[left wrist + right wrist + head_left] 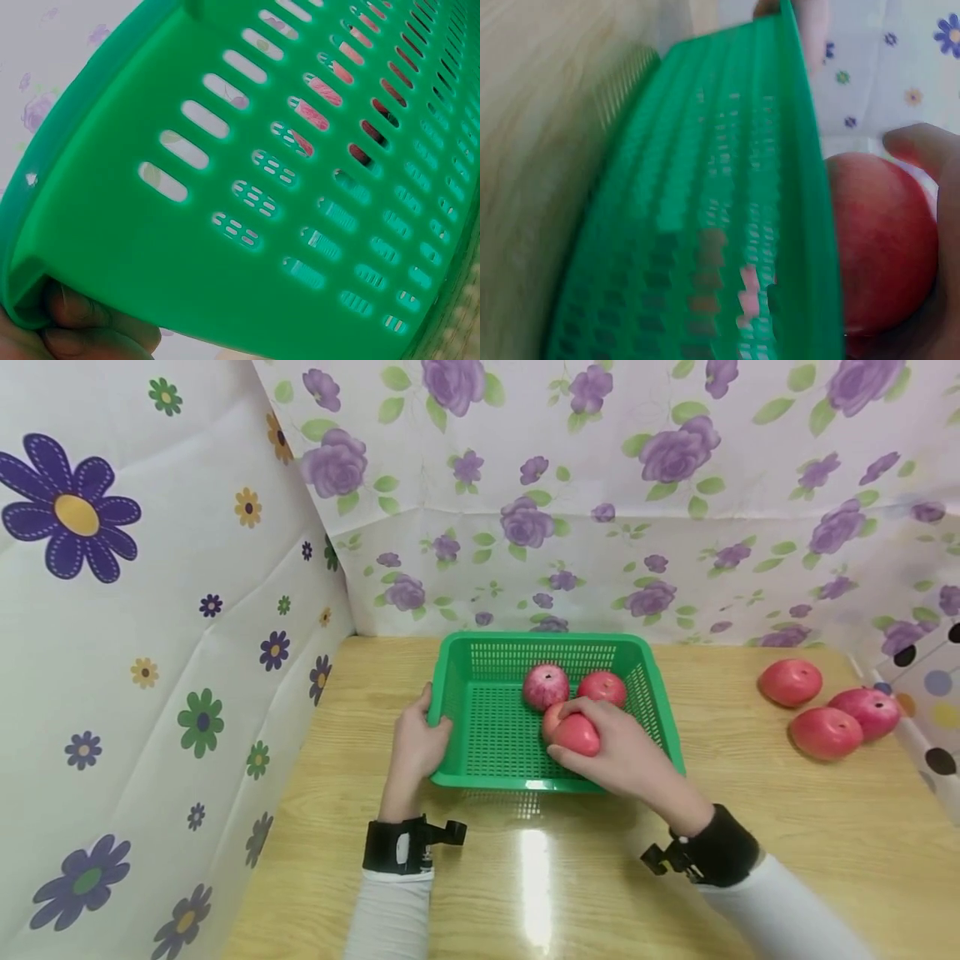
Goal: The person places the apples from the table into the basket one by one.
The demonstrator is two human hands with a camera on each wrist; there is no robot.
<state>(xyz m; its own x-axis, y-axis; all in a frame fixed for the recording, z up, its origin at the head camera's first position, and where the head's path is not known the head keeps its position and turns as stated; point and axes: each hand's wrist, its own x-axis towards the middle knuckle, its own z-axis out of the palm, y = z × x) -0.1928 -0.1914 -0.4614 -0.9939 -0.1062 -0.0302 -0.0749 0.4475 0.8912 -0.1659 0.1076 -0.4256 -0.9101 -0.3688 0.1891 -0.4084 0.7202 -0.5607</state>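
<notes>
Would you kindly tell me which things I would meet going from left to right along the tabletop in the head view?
Left hand, speckled pomegranate inside the green basket, right hand, farther red fruit outside the basket, nearer red fruit, crowned pomegranate.

Wall covering, left point(161, 635): white sheet, soft creases, printed with daisies in purple, green and orange; largest bloom point(77, 517) purple, yellow-centred, white stitch-like dashes on its petals, upper left from where I stand.

Wall covering, back point(592, 547): pale sheet, purple roses and green leaves, one crosswise crease; meets the left sheet along a slanting line.

Wall covering, right point(911, 697): white, partly in sight, spotted with black, blue, orange and yellow dots.

Table point(487, 902): light wood-grain top, smooth, reaching back to the foot of the rose sheet.

Light: bright overall; one narrow white reflection point(536, 889) on the tabletop, towards the front.
</notes>
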